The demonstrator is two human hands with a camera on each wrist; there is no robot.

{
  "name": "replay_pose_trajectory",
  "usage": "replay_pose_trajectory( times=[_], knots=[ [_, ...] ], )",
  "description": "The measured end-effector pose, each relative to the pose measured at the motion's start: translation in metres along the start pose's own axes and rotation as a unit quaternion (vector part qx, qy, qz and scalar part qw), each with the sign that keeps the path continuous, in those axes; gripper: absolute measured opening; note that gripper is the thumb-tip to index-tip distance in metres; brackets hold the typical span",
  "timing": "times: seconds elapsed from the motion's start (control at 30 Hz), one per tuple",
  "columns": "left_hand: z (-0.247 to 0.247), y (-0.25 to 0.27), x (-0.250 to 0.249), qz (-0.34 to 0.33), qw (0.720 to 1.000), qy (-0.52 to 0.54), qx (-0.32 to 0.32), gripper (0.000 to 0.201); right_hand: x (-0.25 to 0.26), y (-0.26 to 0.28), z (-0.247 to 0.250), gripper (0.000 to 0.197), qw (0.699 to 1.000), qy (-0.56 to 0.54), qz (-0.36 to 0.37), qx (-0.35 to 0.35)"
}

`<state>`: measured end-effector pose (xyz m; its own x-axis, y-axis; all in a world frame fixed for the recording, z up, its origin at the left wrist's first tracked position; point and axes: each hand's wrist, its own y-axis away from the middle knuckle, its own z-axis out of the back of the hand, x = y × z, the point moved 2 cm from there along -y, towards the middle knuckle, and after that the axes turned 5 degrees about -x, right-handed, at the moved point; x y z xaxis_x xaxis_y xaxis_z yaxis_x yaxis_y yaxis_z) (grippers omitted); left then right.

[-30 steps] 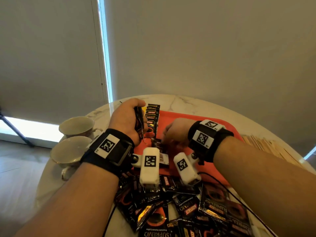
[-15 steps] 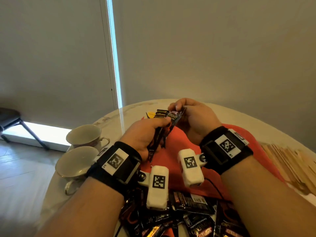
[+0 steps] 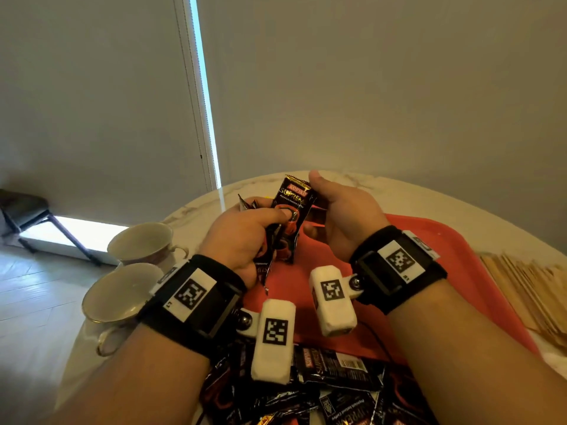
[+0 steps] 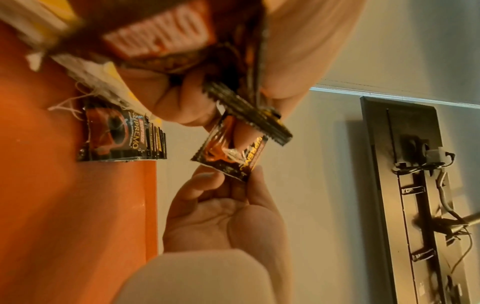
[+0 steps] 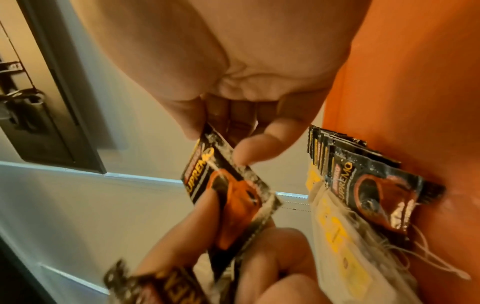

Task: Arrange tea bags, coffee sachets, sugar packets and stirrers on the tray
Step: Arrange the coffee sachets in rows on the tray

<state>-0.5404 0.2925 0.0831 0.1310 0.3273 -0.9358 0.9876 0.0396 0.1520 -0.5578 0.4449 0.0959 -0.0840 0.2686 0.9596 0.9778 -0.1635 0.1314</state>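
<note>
At the left of the head view two white porcelain teacups (image 3: 139, 242) stand side by side on the round white marble desk (image 3: 196, 207), one nearer the lower edge of the frame than the other. Right of them, at mid-frame, the left hand (image 3: 242, 237) is curled round a bunch of black coffee sachets (image 3: 265, 256), its thumb pressed on the front of one black and orange coffee sachet (image 3: 293, 210) that stands upright above the fist. The right hand (image 3: 343, 219), just right of it, pinches the same sachet by its top edge between thumb and fingertips; the right wrist view shows that pinch from below, the thumb (image 5: 262, 144) on the printed face. Both hands hover above the flat red plastic tray (image 3: 429, 250), which fills the middle and right of the head view. In the left wrist view a neat overlapping row of black coffee sachets (image 4: 122, 139) lies on the tray at the left of the frame, and just beside it are white tea bags with yellow tags and loose strings (image 5: 335, 232), seen more clearly in the right wrist view. Along the bottom edge of the head view a loose heap of black coffee sachets (image 3: 331, 381) sprawls on the desk, touching the tray's near rim. At the far right a pile of pale wooden stirrers (image 3: 527, 289) lies on the desk beside the tray.
</note>
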Motion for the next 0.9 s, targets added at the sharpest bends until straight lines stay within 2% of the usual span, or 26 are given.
replay_pose_trajectory(
  times=[0.1, 0.2, 0.23, 0.37, 0.47, 0.53, 0.6, 0.8, 0.9],
  knots=[
    [0.000, -0.002, 0.001, 0.010, 1.000, 0.004, -0.017, 0.016, 0.000, 0.002, -0.001, 0.032, 0.999, 0.025, 0.003, 0.024],
    [0.002, -0.003, 0.003, 0.033, 0.999, 0.016, -0.027, 0.028, 0.000, 0.008, -0.002, 0.007, 0.992, 0.080, -0.006, 0.093],
    [0.003, -0.003, 0.002, 0.038, 0.999, 0.020, -0.029, 0.027, 0.000, 0.009, -0.002, 0.005, 0.992, 0.086, -0.004, 0.096],
    [0.003, 0.001, -0.004, 0.026, 0.997, 0.060, -0.051, 0.021, -0.001, 0.003, 0.006, 0.019, 0.997, 0.080, 0.008, 0.023],
    [0.011, -0.001, -0.009, 0.022, 0.992, 0.090, -0.090, 0.021, -0.016, -0.004, 0.018, 0.015, 0.994, 0.097, -0.042, -0.019],
    [0.017, -0.006, -0.008, 0.025, 0.989, 0.097, -0.107, 0.024, -0.028, -0.005, 0.021, 0.008, 0.985, 0.145, -0.096, -0.017],
    [0.019, -0.008, -0.008, 0.026, 0.988, 0.101, -0.114, 0.024, -0.033, -0.006, 0.021, 0.007, 0.972, 0.200, -0.120, -0.016],
    [0.020, -0.009, -0.011, 0.035, 0.988, 0.104, -0.112, 0.029, -0.031, -0.010, 0.012, 0.005, 0.955, 0.268, -0.126, -0.026],
    [0.019, -0.008, -0.012, 0.041, 0.988, 0.107, -0.100, 0.023, -0.031, -0.010, 0.006, 0.003, 0.950, 0.284, -0.128, -0.029]
  ],
)
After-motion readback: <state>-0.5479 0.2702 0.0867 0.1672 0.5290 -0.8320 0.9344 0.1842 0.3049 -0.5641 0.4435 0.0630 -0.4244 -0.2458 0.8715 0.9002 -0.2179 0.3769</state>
